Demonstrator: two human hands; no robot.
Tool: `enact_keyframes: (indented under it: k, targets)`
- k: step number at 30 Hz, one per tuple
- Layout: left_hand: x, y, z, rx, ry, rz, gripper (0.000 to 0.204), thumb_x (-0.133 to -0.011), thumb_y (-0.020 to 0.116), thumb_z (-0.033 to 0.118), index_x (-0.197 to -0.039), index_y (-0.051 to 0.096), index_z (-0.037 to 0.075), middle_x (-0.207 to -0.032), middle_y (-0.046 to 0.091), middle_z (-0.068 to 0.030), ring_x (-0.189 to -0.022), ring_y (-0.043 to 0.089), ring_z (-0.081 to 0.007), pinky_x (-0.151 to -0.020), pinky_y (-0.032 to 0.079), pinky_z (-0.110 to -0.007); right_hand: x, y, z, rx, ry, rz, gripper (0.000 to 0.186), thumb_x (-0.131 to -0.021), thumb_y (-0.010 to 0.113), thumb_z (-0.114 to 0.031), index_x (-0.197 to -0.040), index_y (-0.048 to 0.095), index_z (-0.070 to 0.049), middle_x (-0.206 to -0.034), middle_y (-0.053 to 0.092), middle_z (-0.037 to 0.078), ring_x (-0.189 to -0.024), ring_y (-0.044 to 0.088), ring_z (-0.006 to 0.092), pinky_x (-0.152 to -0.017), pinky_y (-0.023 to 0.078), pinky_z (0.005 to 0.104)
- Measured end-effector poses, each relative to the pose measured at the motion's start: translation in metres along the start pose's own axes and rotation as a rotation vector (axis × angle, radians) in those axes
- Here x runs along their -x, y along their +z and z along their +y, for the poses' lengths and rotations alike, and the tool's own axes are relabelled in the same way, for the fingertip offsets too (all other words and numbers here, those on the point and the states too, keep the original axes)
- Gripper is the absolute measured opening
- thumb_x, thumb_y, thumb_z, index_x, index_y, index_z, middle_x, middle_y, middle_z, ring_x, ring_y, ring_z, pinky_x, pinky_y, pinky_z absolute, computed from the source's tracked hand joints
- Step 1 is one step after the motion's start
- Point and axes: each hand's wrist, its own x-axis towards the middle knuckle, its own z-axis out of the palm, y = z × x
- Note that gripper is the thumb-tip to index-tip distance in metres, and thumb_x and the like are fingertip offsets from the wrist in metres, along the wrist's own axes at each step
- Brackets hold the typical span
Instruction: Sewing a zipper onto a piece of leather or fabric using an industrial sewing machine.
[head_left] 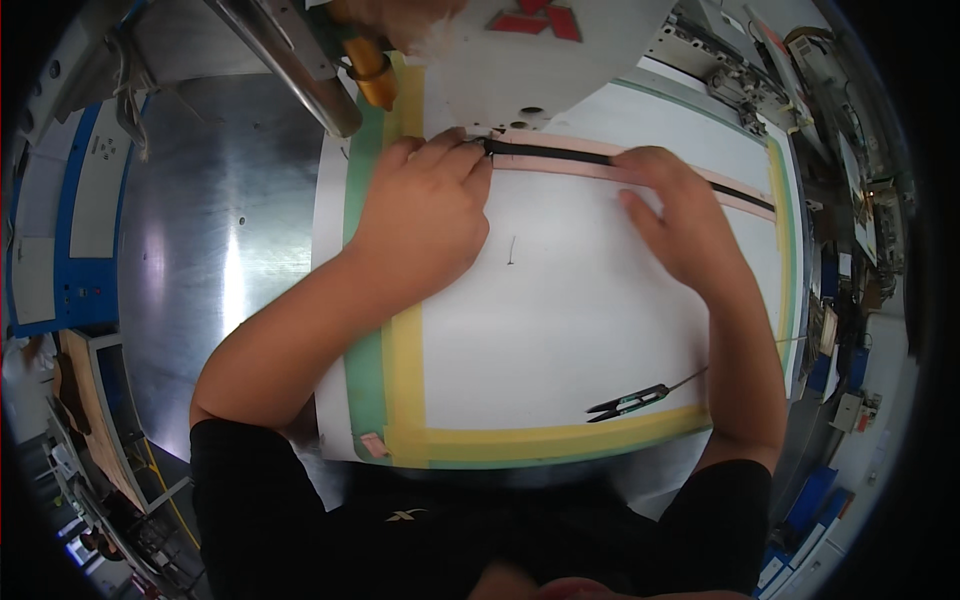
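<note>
A long black strip (560, 153) lies on a wider pink band (600, 172) that crosses the far part of a white sheet. My left hand (430, 205) is closed at the strip's left end, just below the white machine head (575, 60); its fingertips are partly hidden. Farther right, my right hand (680, 215) rests its fingers on the strip, with the thumb held apart over the sheet. A pair of thread snips (628, 402) lies near the front edge. One short dark thread (512, 250) shows on the sheet between my hands.
Yellow tape (405, 370) and green tape (366, 370) border the white sheet (540, 330). A metal rod (300, 80) and a brass-coloured part (374, 82) stand beside the machine head. Left is a shiny metal tabletop (200, 260), with a blue-and-white cabinet (90, 200) beyond it.
</note>
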Motion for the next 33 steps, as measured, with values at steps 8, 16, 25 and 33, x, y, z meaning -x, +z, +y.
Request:
enact_keyframes:
  k: [8,16,25,33]
  targets:
    - [-0.004,0.003,0.005,0.122,-0.063,0.084,0.034,-0.078,0.076,0.013,-0.109,0.067,0.0,-0.121,0.068,-0.018,-0.112,0.063,-0.0367,-0.097,0.048,-0.047,-0.034,0.057,-0.022,-0.015,-0.281,0.131,0.024,-0.085,0.071,-0.005,-0.109,0.069,-0.005,-0.112,0.069,0.012,-0.107,0.065,0.0329,-0.096,0.051,0.0452]
    - [-0.015,0.011,-0.011,0.221,-0.167,-0.027,0.064,-0.081,0.082,0.035,-0.132,0.066,0.001,-0.119,0.063,-0.0203,-0.114,0.058,-0.0413,-0.1,0.046,-0.049,-0.035,0.061,-0.017,-0.013,-0.287,0.147,0.025,-0.084,0.071,-0.004,-0.109,0.068,-0.005,-0.111,0.067,0.009,-0.105,0.064,0.0299,-0.094,0.05,0.0433]
    - [-0.005,0.0,0.008,-0.043,-0.129,-0.082,0.061,-0.085,0.08,0.037,-0.136,0.068,0.005,-0.131,0.064,-0.0115,-0.121,0.058,-0.0334,-0.102,0.043,-0.047,-0.033,0.065,-0.015,-0.011,-0.287,0.166,0.017,-0.086,0.066,-0.004,-0.102,0.068,-0.005,-0.103,0.067,0.009,-0.101,0.064,0.0288,-0.092,0.049,0.0416]
    - [-0.007,0.002,0.008,-0.11,-0.018,-0.075,0.061,-0.087,0.08,0.038,-0.134,0.067,0.0,-0.133,0.064,-0.0118,-0.121,0.059,-0.0315,-0.099,0.045,-0.046,-0.034,0.064,-0.018,0.107,-0.367,0.162,0.013,-0.083,0.062,-0.006,-0.095,0.064,-0.004,-0.089,0.064,0.01,-0.088,0.064,0.0289,-0.084,0.05,0.0402]
